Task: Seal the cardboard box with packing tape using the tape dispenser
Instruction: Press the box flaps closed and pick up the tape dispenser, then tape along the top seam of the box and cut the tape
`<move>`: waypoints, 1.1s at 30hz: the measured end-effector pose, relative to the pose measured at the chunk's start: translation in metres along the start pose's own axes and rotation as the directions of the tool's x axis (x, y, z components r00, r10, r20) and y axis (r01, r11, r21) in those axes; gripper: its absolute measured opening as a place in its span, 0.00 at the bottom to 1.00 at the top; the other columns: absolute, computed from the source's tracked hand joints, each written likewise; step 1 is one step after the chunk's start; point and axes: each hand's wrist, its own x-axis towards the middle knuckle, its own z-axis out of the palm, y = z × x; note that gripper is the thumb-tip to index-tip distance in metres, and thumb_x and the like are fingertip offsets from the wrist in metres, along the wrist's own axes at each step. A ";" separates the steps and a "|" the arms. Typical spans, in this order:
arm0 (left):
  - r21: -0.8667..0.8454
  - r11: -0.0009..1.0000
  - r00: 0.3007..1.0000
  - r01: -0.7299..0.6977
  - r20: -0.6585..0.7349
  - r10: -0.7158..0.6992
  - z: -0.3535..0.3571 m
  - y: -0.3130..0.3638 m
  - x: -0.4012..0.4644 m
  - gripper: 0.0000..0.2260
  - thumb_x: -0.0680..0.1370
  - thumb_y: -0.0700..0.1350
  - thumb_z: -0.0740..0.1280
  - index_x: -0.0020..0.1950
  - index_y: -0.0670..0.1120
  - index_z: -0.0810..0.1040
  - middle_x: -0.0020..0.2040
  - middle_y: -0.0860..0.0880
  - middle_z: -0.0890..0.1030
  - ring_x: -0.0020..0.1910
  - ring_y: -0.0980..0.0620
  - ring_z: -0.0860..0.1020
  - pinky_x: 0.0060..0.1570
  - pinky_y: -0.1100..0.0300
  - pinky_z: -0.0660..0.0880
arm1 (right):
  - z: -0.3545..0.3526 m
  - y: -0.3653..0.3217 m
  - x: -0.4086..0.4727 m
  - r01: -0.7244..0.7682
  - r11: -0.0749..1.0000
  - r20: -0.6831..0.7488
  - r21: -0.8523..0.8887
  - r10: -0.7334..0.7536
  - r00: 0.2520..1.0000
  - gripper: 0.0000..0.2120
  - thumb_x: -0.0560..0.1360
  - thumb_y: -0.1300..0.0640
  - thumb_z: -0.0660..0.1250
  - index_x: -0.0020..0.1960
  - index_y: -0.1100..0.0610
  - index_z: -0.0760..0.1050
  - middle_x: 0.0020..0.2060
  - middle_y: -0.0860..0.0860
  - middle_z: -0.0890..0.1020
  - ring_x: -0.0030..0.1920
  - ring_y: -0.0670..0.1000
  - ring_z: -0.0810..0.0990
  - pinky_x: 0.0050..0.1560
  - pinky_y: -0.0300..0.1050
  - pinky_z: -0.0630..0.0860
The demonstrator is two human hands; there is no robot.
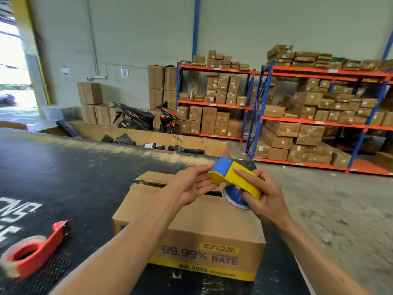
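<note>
A brown cardboard box with blue and yellow print stands on the black table in front of me, its top flaps folded down with a gap at the far side. Above the box my right hand grips a yellow and blue tape dispenser by its handle, with the blue tape roll underneath. My left hand is open, palm up, and its fingertips touch the dispenser's front end. I cannot make out any tape on the box.
A red tape dispenser with a roll lies on the black table at the lower left. Beyond the table are a long open carton, two parked scooters, stacked boxes and orange-blue shelving. Concrete floor lies to the right.
</note>
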 end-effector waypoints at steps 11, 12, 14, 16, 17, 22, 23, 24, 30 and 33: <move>0.054 0.989 0.871 -0.140 -0.467 0.149 -0.068 0.053 0.010 0.05 0.79 0.28 0.62 0.51 0.33 0.77 0.36 0.38 0.84 0.30 0.46 0.84 0.25 0.57 0.81 | 0.037 0.002 0.065 -0.160 0.955 0.287 0.250 0.084 0.954 0.23 0.74 0.56 0.75 0.65 0.39 0.79 0.47 0.45 0.75 0.50 0.50 0.75 0.49 0.48 0.75; 0.033 0.988 0.864 -0.154 -0.481 0.151 -0.085 0.063 0.011 0.05 0.79 0.28 0.63 0.52 0.32 0.77 0.36 0.37 0.84 0.31 0.46 0.85 0.26 0.58 0.81 | 0.034 0.008 0.072 -0.173 0.951 0.293 0.258 0.093 0.951 0.22 0.73 0.55 0.76 0.64 0.39 0.79 0.46 0.42 0.75 0.50 0.50 0.75 0.50 0.47 0.74; 0.028 0.988 0.865 -0.155 -0.479 0.149 -0.115 0.076 0.013 0.06 0.79 0.29 0.63 0.53 0.33 0.78 0.37 0.38 0.85 0.34 0.46 0.86 0.29 0.57 0.82 | 0.035 0.019 0.086 -0.186 0.953 0.328 0.238 0.101 0.939 0.22 0.72 0.53 0.76 0.63 0.36 0.79 0.48 0.41 0.76 0.51 0.50 0.76 0.50 0.47 0.75; 0.045 0.984 0.857 -0.171 -0.486 0.171 -0.133 0.078 0.019 0.05 0.79 0.30 0.65 0.52 0.34 0.79 0.36 0.39 0.86 0.34 0.47 0.86 0.31 0.58 0.83 | 0.049 0.024 0.099 -0.192 0.966 0.366 0.173 0.118 0.923 0.21 0.72 0.50 0.77 0.62 0.35 0.79 0.49 0.49 0.76 0.50 0.51 0.76 0.50 0.48 0.75; 0.052 0.982 0.846 -0.183 -0.500 0.185 -0.140 0.077 0.024 0.04 0.78 0.31 0.66 0.51 0.34 0.79 0.36 0.40 0.86 0.34 0.48 0.86 0.32 0.58 0.83 | 0.060 0.025 0.105 -0.199 0.968 0.381 0.154 0.128 0.916 0.21 0.71 0.49 0.77 0.62 0.35 0.79 0.49 0.52 0.75 0.49 0.51 0.76 0.49 0.47 0.75; 0.089 0.969 0.759 -0.232 -0.607 0.237 -0.189 0.063 0.057 0.04 0.75 0.31 0.72 0.48 0.35 0.82 0.41 0.39 0.86 0.37 0.48 0.86 0.35 0.58 0.83 | 0.124 0.033 0.123 -0.240 0.965 0.476 0.109 0.161 0.864 0.20 0.73 0.54 0.75 0.61 0.36 0.80 0.46 0.50 0.74 0.44 0.46 0.75 0.45 0.37 0.73; 0.111 0.967 0.744 -0.229 -0.620 0.248 -0.199 0.060 0.064 0.04 0.74 0.31 0.72 0.48 0.35 0.82 0.40 0.38 0.86 0.38 0.47 0.86 0.37 0.57 0.84 | 0.137 0.036 0.123 -0.253 0.962 0.492 0.101 0.173 0.853 0.21 0.73 0.55 0.75 0.60 0.35 0.80 0.45 0.51 0.74 0.43 0.47 0.75 0.44 0.37 0.72; 0.131 0.966 0.733 -0.225 -0.630 0.256 -0.209 0.054 0.071 0.04 0.74 0.31 0.71 0.49 0.34 0.82 0.40 0.38 0.85 0.38 0.46 0.86 0.40 0.54 0.84 | 0.150 0.040 0.120 -0.268 0.958 0.505 0.097 0.185 0.843 0.21 0.73 0.56 0.75 0.60 0.35 0.81 0.44 0.52 0.74 0.42 0.49 0.75 0.43 0.38 0.72; 0.220 0.960 0.684 -0.172 -0.675 0.277 -0.245 0.014 0.100 0.04 0.73 0.32 0.73 0.46 0.39 0.85 0.38 0.42 0.86 0.35 0.48 0.84 0.36 0.57 0.81 | 0.195 0.058 0.107 -0.329 0.944 0.557 0.022 0.262 0.788 0.19 0.71 0.53 0.74 0.55 0.31 0.81 0.42 0.52 0.74 0.40 0.49 0.77 0.45 0.54 0.76; 0.262 0.955 0.627 -0.137 -0.724 0.289 -0.247 0.009 0.102 0.04 0.73 0.38 0.74 0.43 0.47 0.86 0.39 0.50 0.85 0.39 0.53 0.81 0.38 0.61 0.74 | 0.204 0.057 0.116 -0.281 0.958 0.599 -0.047 0.253 0.760 0.18 0.66 0.42 0.67 0.55 0.28 0.79 0.42 0.49 0.75 0.42 0.50 0.77 0.46 0.55 0.78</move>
